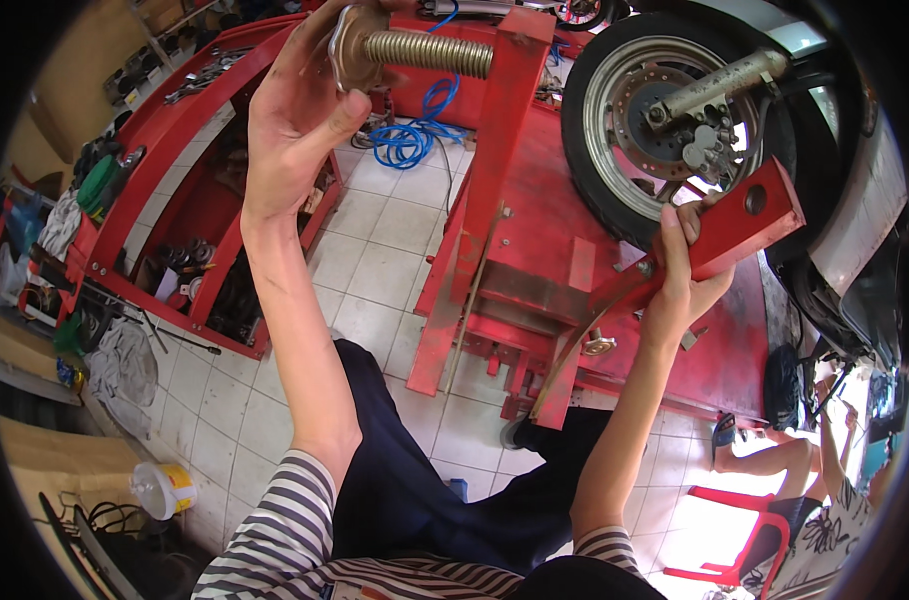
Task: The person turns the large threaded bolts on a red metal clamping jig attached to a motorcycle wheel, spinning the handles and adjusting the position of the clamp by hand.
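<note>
left hand [295, 110]: clamped on metal handle [343, 45] of threaded screw [430, 52], top centre | right hand [687, 270]: gripping red clamp plate [740, 222] beside motorcycle wheel [665, 110] | red lift stand [565, 200] between both hands

Bare metal threaded screw [427, 50], worn red-painted steel clamp plate [740, 218], matt black rubber tyre [615, 190], glossy white floor tiles [380, 270]

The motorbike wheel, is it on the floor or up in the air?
Up off the floor. The wheel sits on a red lift table, well above the white tiled floor. The right hand grips a red bracket beside it.
</note>
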A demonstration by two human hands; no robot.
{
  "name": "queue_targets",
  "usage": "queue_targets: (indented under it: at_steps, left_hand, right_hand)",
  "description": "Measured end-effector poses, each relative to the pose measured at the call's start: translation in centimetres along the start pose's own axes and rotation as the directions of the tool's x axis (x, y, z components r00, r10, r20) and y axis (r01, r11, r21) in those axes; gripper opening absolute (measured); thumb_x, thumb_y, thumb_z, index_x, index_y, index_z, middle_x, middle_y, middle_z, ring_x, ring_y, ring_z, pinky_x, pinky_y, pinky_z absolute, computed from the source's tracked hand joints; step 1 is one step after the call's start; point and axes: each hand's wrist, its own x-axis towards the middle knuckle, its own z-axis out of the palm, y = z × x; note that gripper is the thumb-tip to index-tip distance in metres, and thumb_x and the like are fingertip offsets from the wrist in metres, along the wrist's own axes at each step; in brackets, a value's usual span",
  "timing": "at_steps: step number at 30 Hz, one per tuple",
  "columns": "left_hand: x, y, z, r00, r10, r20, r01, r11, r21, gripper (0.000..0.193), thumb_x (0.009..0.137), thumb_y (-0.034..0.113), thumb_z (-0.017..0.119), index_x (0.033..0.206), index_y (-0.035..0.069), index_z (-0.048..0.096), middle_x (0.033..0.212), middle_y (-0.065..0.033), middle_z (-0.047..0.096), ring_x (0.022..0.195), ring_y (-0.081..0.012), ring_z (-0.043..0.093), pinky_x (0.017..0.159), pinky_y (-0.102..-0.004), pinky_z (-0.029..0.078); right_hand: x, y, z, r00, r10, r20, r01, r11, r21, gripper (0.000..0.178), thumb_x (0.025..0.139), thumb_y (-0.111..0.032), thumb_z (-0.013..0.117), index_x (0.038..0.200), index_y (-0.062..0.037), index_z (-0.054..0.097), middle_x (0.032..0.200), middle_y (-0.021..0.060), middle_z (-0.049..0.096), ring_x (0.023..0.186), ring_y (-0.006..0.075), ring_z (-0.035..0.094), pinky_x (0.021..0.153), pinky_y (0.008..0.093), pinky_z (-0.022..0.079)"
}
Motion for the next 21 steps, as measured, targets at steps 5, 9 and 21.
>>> queue_targets:
  at_steps: [5, 9, 21]
  left_hand:
    - [-0.5, 0.6, -1.3, 0.947, -0.318, 0.033, 0.319, 0.929, -0.189, 0.063, 0.101, 0.046, 0.041, 0.137, -0.006, 0.040, 0.131, -0.0211, 0.051, 0.093, -0.0215, 0.062, 0.077, -0.0343, 0.051]
    - [0.5, 1.2, 0.9, 0.990, -0.102, -0.097, 0.079, 0.973, -0.219, 0.074, 0.094, 0.051, 0.053, 0.137, -0.007, 0.039, 0.130, -0.0228, 0.051, 0.091, -0.0243, 0.063, 0.072, -0.0354, 0.053]
    - [-1.0, 3.4, -1.7, 0.958, -0.269, -0.098, 0.245, 0.948, -0.205, 0.092, 0.080, 0.071, 0.057, 0.127, -0.008, 0.044, 0.115, -0.0220, 0.057, 0.094, -0.0219, 0.065, 0.059, -0.0295, 0.056]
  right_hand:
    - [-0.3, -0.4, -0.1, 1.000, -0.011, -0.003, 0.011, 1.000, 0.014, 0.033, 0.083, 0.011, 0.062, 0.112, 0.0002, 0.049, 0.083, 0.0000, 0.047, 0.077, 0.0057, 0.044, 0.069, 0.0198, 0.038]
    - [-0.5, -0.4, -0.2, 0.998, -0.065, -0.005, 0.065, 0.997, -0.039, 0.035, 0.082, 0.012, 0.064, 0.111, 0.0005, 0.049, 0.082, 0.0007, 0.047, 0.077, 0.0067, 0.044, 0.069, 0.0208, 0.039]
    - [-1.9, -1.2, -1.1, 0.984, -0.175, 0.022, 0.176, 0.978, -0.109, 0.037, 0.081, 0.013, 0.060, 0.113, 0.0010, 0.047, 0.082, 0.0010, 0.044, 0.065, 0.0021, 0.040, 0.054, 0.0144, 0.030]
